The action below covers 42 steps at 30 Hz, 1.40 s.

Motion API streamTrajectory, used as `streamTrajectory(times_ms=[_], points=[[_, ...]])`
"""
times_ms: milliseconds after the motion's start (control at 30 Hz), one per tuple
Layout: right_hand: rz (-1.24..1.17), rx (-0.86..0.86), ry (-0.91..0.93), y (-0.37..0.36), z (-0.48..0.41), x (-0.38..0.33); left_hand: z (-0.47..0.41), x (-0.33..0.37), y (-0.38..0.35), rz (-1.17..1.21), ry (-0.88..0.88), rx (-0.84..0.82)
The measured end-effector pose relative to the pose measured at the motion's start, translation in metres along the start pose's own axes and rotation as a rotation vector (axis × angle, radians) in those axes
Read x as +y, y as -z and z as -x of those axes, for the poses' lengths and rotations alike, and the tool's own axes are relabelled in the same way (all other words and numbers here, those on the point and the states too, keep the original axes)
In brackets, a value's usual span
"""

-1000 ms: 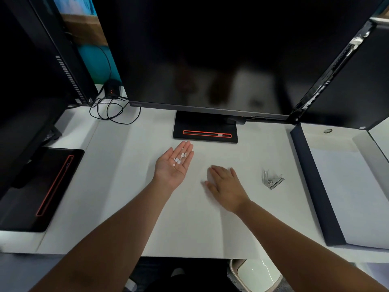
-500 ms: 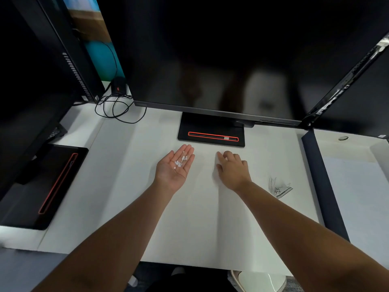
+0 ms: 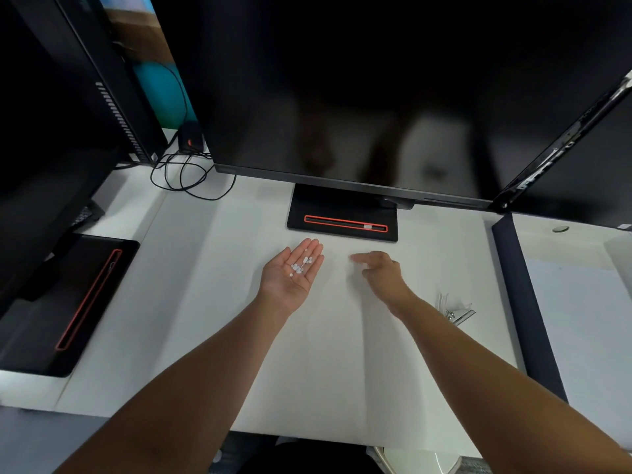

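Observation:
My left hand lies palm up over the white desk, fingers straight, with several tiny white round bits loose in the palm. My right hand hovers just right of it, a little above the desk. Its fingers are curled and the forefinger and thumb point left toward the other hand. Nothing shows between its fingertips; anything there is too small to see.
A dark monitor fills the back, its black base with a red-edged slot just beyond my hands. A second base lies at left, coiled black cable behind. A small clear bag of metal parts and a dark-edged open box are at right.
My right hand slid forward across the desk, then lifted off it and curled its fingers, turning toward my left hand. My left hand stayed palm up with the bits.

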State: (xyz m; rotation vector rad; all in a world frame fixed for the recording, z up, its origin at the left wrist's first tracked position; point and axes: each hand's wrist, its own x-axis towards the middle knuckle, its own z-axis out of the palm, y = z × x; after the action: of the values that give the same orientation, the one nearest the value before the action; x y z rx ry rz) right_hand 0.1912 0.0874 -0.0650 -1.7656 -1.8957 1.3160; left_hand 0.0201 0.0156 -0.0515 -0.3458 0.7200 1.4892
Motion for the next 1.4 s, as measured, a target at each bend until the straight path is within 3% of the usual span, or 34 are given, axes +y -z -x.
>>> streamTrajectory(times_ms=[67, 133, 300, 467, 767, 833, 967, 1033, 1400], points=[[-0.326, -0.073, -0.070, 0.005, 0.009, -0.007, -0.002, -0.003, 0.001, -0.009, 0.011, 0.004], [-0.434, -0.136, -0.087, 0.009, 0.018, -0.019, -0.004, -0.008, 0.000, -0.014, 0.023, 0.011], [-0.535, -0.156, -0.023, 0.003, 0.029, -0.037, -0.008, -0.020, -0.004, -0.044, 0.051, 0.012], [-0.520, -0.007, 0.052, -0.017, 0.026, -0.036, -0.007, -0.028, -0.007, -0.093, 0.065, 0.006], [-0.536, 0.090, 0.062, -0.012, 0.022, -0.030, 0.000, -0.028, -0.008, -0.068, 0.073, 0.009], [-0.434, 0.138, 0.046, -0.010, 0.016, -0.018, 0.001, -0.023, -0.006, -0.051, 0.067, 0.002], [0.338, 0.098, 0.244, -0.007, 0.005, 0.009, 0.003, -0.009, -0.002, -0.022, 0.028, -0.009], [0.564, 0.080, 0.312, -0.010, 0.002, 0.014, 0.006, -0.001, -0.001, -0.023, 0.003, -0.012], [0.879, 0.093, 0.204, -0.017, -0.017, -0.011, 0.018, 0.019, 0.007, -0.002, -0.059, 0.001]])
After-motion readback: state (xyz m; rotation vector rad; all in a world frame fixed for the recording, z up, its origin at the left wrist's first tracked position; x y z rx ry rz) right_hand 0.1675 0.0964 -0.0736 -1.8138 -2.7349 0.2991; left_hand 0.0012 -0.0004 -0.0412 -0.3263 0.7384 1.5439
